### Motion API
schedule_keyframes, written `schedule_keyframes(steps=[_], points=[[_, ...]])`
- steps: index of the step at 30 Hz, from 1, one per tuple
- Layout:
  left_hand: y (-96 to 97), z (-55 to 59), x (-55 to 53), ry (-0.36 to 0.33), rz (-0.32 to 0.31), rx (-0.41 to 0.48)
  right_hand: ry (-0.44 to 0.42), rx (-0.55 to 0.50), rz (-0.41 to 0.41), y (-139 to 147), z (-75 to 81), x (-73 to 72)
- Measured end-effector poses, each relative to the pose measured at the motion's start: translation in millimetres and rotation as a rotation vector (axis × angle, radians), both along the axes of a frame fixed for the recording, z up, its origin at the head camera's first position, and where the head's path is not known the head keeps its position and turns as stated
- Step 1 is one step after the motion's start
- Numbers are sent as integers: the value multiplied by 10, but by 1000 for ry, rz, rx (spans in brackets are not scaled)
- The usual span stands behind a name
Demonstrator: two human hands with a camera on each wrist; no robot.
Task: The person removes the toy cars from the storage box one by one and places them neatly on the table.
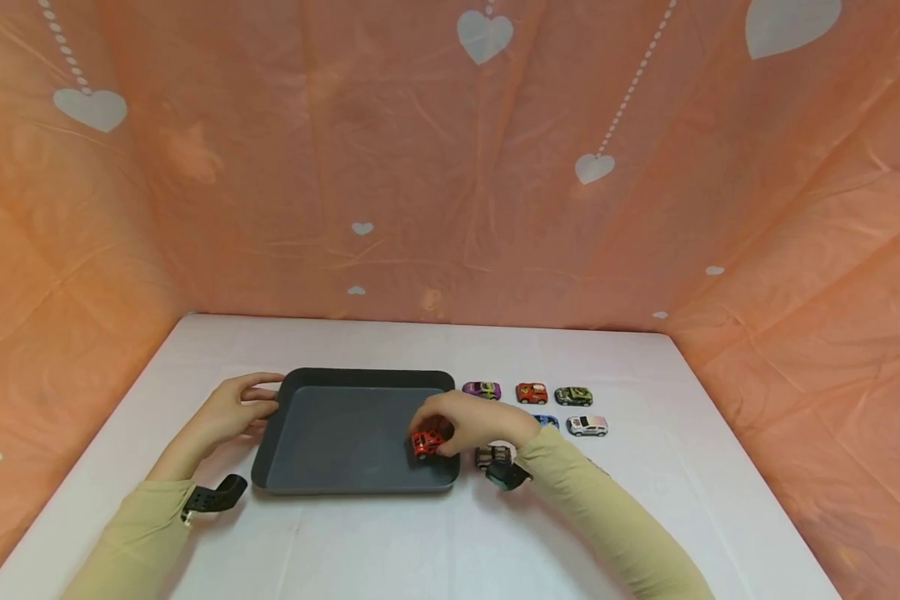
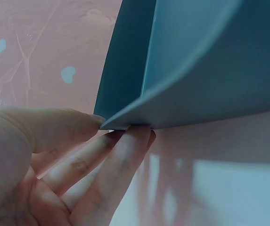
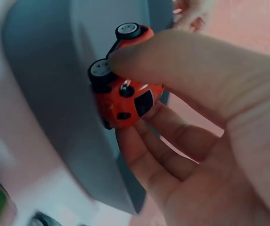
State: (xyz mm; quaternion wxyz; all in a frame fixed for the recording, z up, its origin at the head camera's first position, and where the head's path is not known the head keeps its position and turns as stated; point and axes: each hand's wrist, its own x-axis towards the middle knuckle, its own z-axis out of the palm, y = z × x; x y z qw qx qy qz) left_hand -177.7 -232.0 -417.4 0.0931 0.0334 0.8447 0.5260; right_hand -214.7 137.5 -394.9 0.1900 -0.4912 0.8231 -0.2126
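Observation:
A dark grey rectangular tray (image 1: 337,442) lies on the white table. My left hand (image 1: 228,412) is at its left side; in the left wrist view the thumb and fingers pinch the tray's rim (image 2: 182,89). Over the tray's right part, my right hand (image 1: 480,419) holds a small red toy car (image 1: 424,442) with black spots. In the right wrist view that car (image 3: 125,106) sits between the thumb and fingertips, its wheels facing away from the palm. I cannot tell whether it touches the tray floor.
Right of the tray stand a purple car (image 1: 482,389), a red-orange car (image 1: 532,392), a green camouflage car (image 1: 573,396) and a white car (image 1: 587,426). A blue car (image 1: 546,420) and a dark car (image 1: 492,456) are partly hidden by my right arm. Orange cloth walls surround the table.

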Motion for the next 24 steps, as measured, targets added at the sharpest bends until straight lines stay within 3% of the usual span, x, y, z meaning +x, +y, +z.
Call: schedule_keyframes(steps=[6,10,24], points=[[6,16,8,1,-4,-2,-16,-75,-12,218,175,20],[8,20,17,-1,-5,-8,-51,-94,-61,440,246,36],[9,29,9,5,-9,-14,-27,-89,-232,1291,203,157]])
